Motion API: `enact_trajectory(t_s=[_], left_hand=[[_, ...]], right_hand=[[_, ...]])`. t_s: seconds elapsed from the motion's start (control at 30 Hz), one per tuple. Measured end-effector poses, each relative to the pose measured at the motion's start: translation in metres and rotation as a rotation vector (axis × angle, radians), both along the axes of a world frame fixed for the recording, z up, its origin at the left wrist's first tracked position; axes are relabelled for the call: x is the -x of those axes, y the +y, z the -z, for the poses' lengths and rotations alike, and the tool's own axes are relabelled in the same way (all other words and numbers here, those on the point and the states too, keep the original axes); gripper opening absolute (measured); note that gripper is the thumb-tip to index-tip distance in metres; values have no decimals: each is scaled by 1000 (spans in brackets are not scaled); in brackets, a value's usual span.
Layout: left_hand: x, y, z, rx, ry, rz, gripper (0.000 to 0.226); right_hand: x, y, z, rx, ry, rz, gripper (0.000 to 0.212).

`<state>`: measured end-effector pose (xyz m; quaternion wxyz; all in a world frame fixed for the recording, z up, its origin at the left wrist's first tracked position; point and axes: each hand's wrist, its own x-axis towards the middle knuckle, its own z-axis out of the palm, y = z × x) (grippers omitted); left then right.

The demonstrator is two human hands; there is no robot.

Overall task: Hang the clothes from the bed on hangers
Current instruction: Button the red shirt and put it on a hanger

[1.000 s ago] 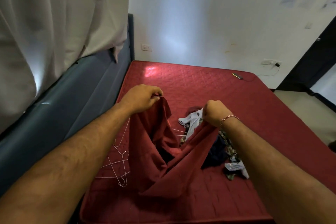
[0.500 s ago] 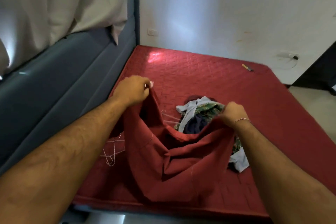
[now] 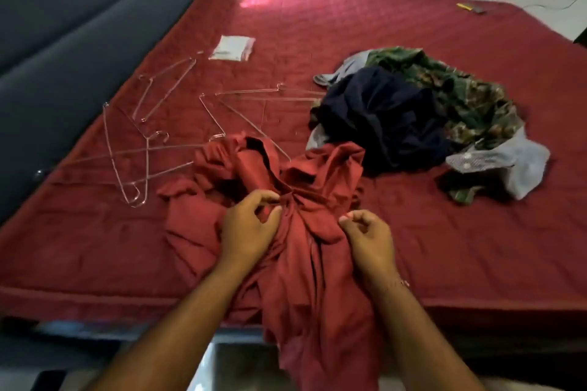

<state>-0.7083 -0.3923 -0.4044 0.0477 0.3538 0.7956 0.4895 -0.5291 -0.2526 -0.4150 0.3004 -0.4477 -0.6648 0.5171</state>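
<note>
hangers (image 3: 146, 165): bare wire ones, loosely tangled, just left of the shirt; one reaches its collar.
packet (image 3: 233, 47): small and clear, well behind the shirt, to its left.
left hand (image 3: 247, 228): fingers curled, pinching cloth near the shirt's collar.
shirt (image 3: 305, 263): red and crumpled on the near edge of the bed (image 3: 476, 247), its tail hanging off toward the person.
right hand (image 3: 368, 238): curled on the shirt's right side, apparently gripping a fold.
pile (image 3: 397, 117): navy, green-patterned and grey clothes, just right of the shirt and behind it, touching it.
step: likely sorting out the shirt to find collar and shoulders; no hanger is in it yet.
next: calls for opening the neck, freeing one hand, and drawing a single hanger clear of the tangle to feed into the shoulders.
</note>
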Motion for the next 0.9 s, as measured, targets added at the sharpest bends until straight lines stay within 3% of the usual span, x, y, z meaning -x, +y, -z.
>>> enact_trajectory(t_s=[0.1, 0.17, 0.3, 0.43, 0.77, 0.9], left_hand=[[-1, -4, 45, -203, 40, -11, 20], [-5, -4, 49, -261, 49, 30, 17], [-19, -17, 42, -167, 138, 82, 16], [-11, -10, 28, -101, 101, 104, 16], [-29, -17, 19, -103, 49, 47, 1], [-34, -20, 25, -54, 54, 52, 17]], right_hand=[[5, -5, 31, -124, 182, -81, 14], [7, -7, 37, -161, 199, -151, 14], [5, -14, 34, -126, 168, -124, 15], [9, -14, 17, -117, 205, -75, 32], [-2, -37, -5, -222, 264, 11, 9], [8, -42, 3, -154, 215, -50, 9]])
